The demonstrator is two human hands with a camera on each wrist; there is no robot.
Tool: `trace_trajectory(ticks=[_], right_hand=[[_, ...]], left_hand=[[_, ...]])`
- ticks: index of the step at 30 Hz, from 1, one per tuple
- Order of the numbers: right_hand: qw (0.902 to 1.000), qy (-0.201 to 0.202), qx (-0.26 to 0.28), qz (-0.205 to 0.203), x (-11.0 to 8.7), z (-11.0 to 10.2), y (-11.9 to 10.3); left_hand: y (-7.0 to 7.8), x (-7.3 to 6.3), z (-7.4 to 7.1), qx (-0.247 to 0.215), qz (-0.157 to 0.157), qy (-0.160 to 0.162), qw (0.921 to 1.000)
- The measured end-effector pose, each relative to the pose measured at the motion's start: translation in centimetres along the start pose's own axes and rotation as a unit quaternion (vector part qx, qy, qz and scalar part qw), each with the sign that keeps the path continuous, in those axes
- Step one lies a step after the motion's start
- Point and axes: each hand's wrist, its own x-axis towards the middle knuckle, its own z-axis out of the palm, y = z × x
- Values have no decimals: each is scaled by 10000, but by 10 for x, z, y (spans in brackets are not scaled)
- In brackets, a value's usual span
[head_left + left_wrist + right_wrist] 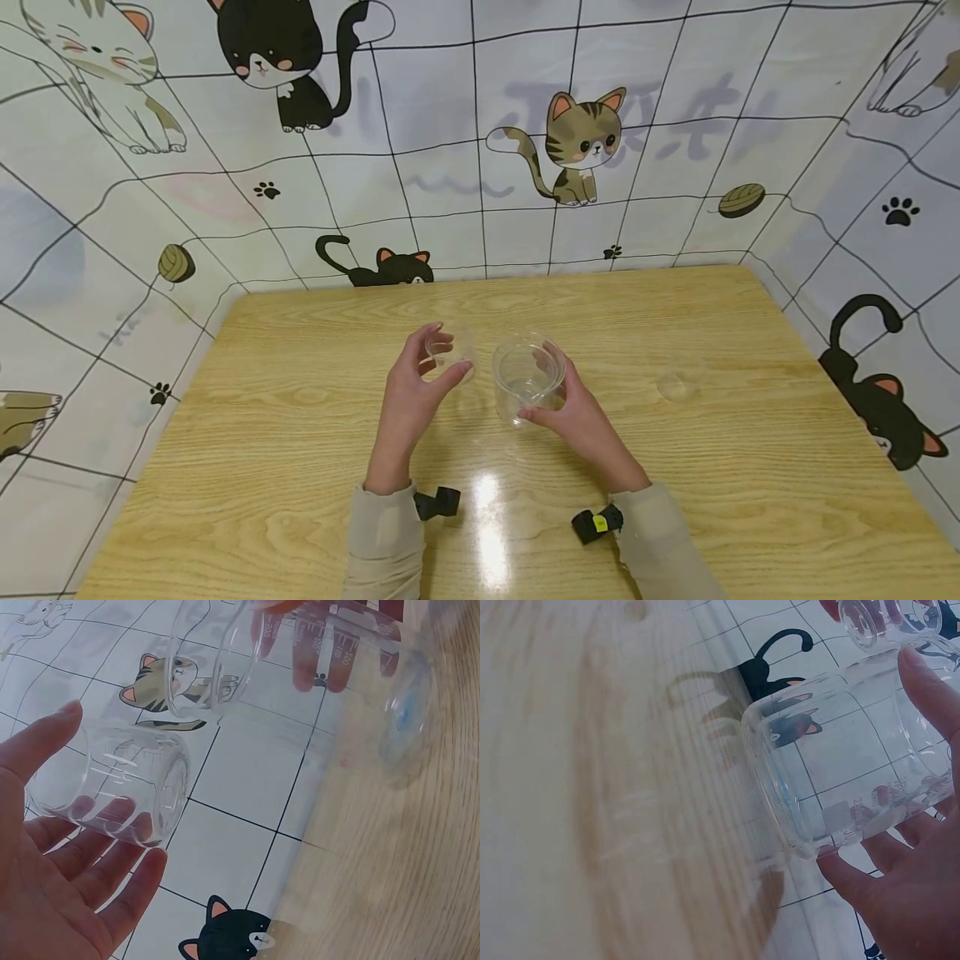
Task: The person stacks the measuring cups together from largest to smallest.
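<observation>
My left hand (415, 389) grips a small clear glass beaker (124, 784) with white marks, thumb on one side and fingers along the other. In the head view this small beaker (450, 348) is held above the table, just left of a larger beaker. That larger clear beaker (517, 392) has my right hand (573, 408) curled round its right side, thumb across the near side. White graduations show on the large beaker (360, 645) in the left wrist view. Its mouth faces up, and no coloured contents show inside. Whether its base touches the table I cannot tell.
A faint, clear round object (672, 386) lies on the wooden table (300, 467) to the right of my right hand. A cat-patterned cloth (442, 183) stands along the table's back and sides. Light glares off the tabletop between my forearms.
</observation>
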Motion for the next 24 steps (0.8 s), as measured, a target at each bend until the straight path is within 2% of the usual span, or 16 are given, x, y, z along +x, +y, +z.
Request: trace_trajectory(ticks=[8, 17, 20, 24], right_hand=[[9999, -135, 49, -87, 1, -1, -1], [9997, -191, 119, -15, 0, 1, -3], [9995, -222, 184, 98, -2, 0, -11], [9992, -248, 258, 182, -5, -1, -22]], left_hand=[[7, 0, 1, -56, 58, 80, 9999], [10, -1, 2, -389, 105, 32, 9992], [12, -1, 1, -597, 109, 17, 9982], [21, -2, -1, -1117, 228, -101, 9934]])
